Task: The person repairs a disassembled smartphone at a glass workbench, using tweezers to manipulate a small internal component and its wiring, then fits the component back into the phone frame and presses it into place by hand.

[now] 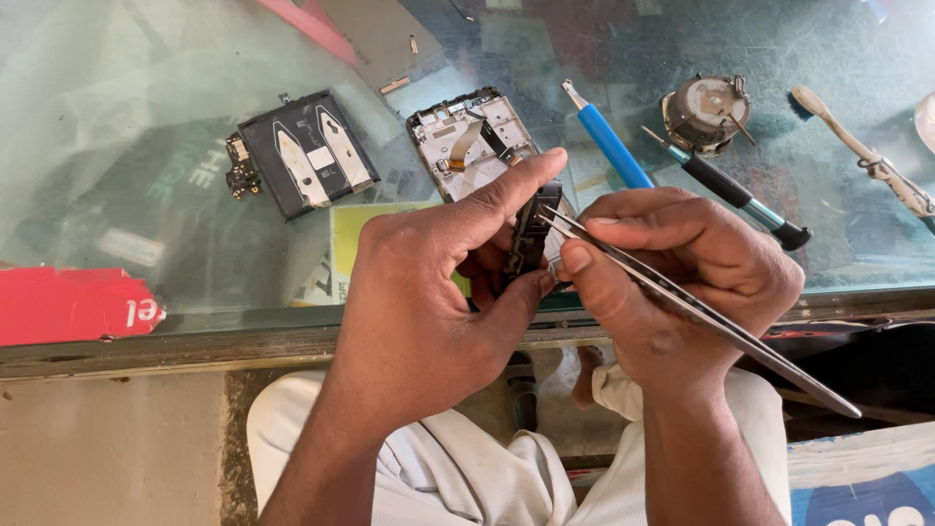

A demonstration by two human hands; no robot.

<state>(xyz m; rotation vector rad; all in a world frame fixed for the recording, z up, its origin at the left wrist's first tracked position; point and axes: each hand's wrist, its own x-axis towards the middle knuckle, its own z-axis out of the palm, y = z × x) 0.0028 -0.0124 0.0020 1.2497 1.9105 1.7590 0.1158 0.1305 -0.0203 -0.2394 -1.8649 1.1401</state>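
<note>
Red card (pixel 68 304): far left edge of glass counter (pixel 146 146)
Black battery panel (pixel 307 151): flat on counter, left of open phone frame (pixel 467 136)
Left hand (pixel 429 302): fingers pinch small dark component (pixel 531 234) upright above counter's near edge
Right hand (pixel 682 263): fingers clamp metal tweezers (pixel 682 302), tips touching component
Blue-handled screwdriver (pixel 609 146): behind hands
Small motor (pixel 703 112), brush (pixel 867 156): far right

phone repair shop | glass counter (pixel 146 195) | opened phone frame (pixel 467 136) | screwdrivers (pixel 609 141)
</note>
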